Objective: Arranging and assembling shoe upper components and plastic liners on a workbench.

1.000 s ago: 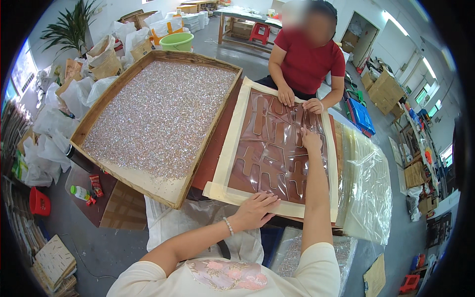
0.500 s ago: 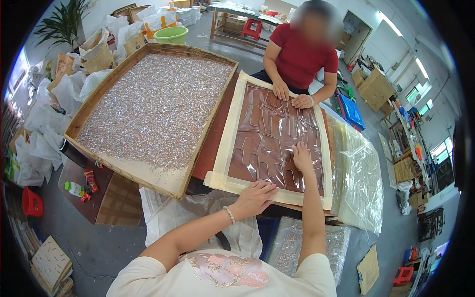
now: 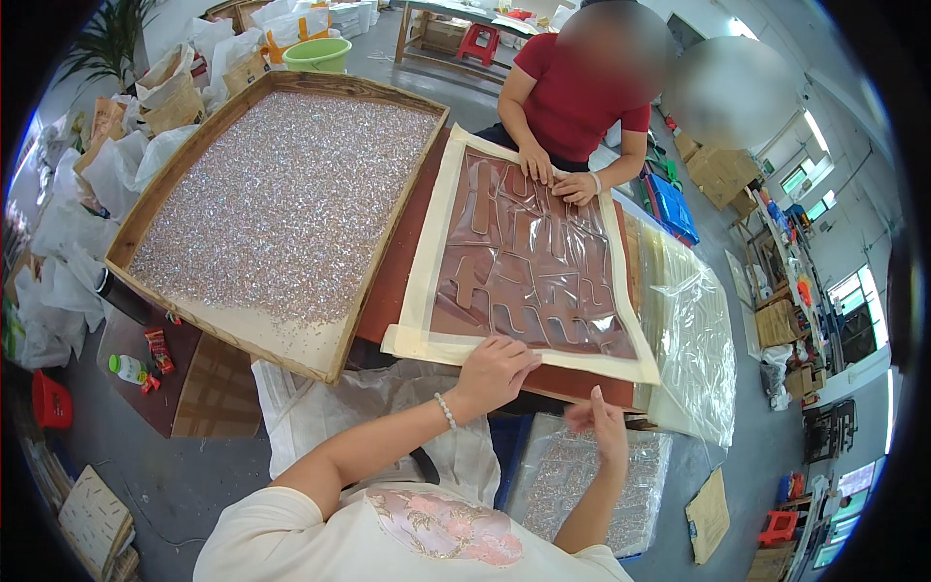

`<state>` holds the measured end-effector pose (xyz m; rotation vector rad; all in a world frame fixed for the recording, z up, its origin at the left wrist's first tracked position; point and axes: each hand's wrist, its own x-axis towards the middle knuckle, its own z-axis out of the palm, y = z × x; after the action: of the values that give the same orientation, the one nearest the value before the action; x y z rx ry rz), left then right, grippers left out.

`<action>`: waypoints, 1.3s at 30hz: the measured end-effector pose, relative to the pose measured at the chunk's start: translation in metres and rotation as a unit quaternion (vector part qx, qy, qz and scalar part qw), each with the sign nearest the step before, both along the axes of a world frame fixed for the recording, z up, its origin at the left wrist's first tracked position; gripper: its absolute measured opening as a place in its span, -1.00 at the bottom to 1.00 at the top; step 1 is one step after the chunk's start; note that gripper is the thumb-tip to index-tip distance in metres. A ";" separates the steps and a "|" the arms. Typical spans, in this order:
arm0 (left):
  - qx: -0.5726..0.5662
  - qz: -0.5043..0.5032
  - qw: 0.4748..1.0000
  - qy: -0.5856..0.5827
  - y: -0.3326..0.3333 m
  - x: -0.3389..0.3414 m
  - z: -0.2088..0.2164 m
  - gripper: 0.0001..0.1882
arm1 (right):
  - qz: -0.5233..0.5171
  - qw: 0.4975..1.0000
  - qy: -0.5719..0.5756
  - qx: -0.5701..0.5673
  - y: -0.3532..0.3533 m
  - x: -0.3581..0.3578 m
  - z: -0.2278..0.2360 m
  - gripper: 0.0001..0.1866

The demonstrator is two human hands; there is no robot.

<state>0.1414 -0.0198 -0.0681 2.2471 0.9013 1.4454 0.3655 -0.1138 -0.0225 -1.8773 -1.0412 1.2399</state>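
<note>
A clear plastic sheet (image 3: pixel 524 247) with a cream border and several cut-out outlines lies over a red-brown board (image 3: pixel 582 386). My left hand (image 3: pixel 493 374), a beaded bracelet at its wrist, is closed on the sheet's near border, around the middle. The near right part of that border stands slightly raised, with the board showing below it. My right hand (image 3: pixel 603 425) is off the sheet, just below its near right corner, its fingers apart and partly blurred. Across from me, a co-worker in a red shirt rests both hands (image 3: pixel 558 179) on the sheet's far edge.
To the left is a large wooden tray (image 3: pixel 276 355) spread with sparkly small pieces. Stacked clear plastic sheets (image 3: pixel 693 330) hang at the board's right. Below my right hand lies a plastic-wrapped pack of glittery pieces (image 3: pixel 592 485). A black bottle (image 3: pixel 124 297) stands by the tray.
My right hand has left the sheet's surface and come back toward me, below the near edge. The sheet's near right corner has lifted; my left hand has closed on the border.
</note>
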 end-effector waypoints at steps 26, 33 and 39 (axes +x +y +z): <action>-0.101 -0.023 0.995 0.003 -0.113 -0.144 -0.052 -0.90 | -0.217 0.896 0.271 0.276 0.038 -0.057 -0.074 -0.50; -0.154 0.119 0.975 0.104 -0.126 -0.218 -0.077 -0.90 | -0.193 0.904 0.252 0.288 0.038 -0.058 -0.088 -0.47; -0.110 0.356 0.923 0.094 -0.131 -0.311 -0.097 -0.87 | -0.205 0.911 0.221 0.281 0.036 -0.068 -0.070 -0.45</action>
<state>-0.1692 -0.1506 -0.1652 1.9910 1.9857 1.2857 0.2980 -0.0781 -0.0925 -1.2066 -0.6188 0.9222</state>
